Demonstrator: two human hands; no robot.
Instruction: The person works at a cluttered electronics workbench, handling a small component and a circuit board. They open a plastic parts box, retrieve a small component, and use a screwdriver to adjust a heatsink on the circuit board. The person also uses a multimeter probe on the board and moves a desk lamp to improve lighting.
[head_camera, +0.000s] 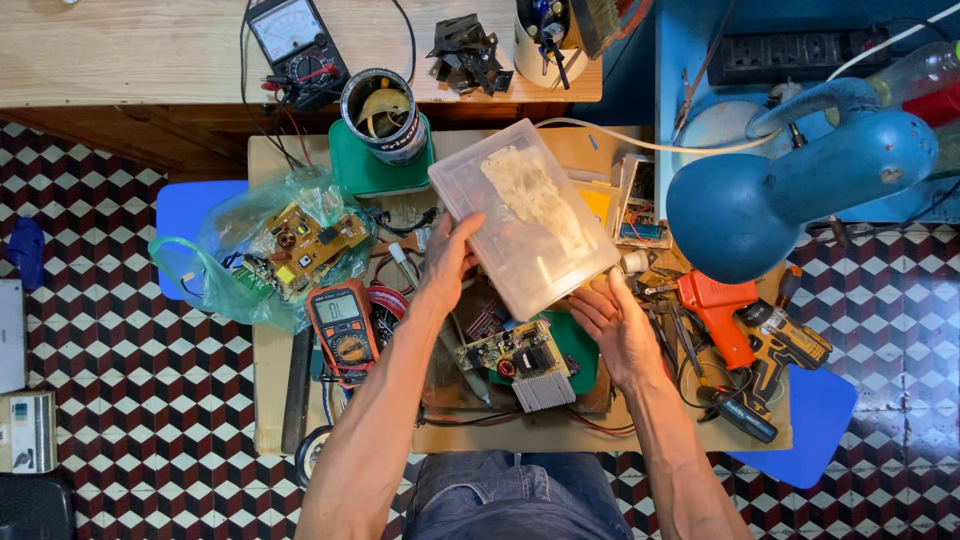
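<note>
I hold a clear rectangular plastic box (520, 215) tilted above the small workbench, with a pale crumbly patch showing through it. My left hand (447, 262) grips its left long side. My right hand (613, 318) supports its near right corner from below. Under the box, near the bench's front, lies a green circuit board with a finned heat sink (515, 360).
An orange multimeter (343, 328) and a green plastic bag holding a circuit board (285, 250) lie at left. A blue desk lamp (790, 185) hangs over the right side. An orange drill (745, 330), a can (383, 112) and an analogue meter (295, 40) stand around.
</note>
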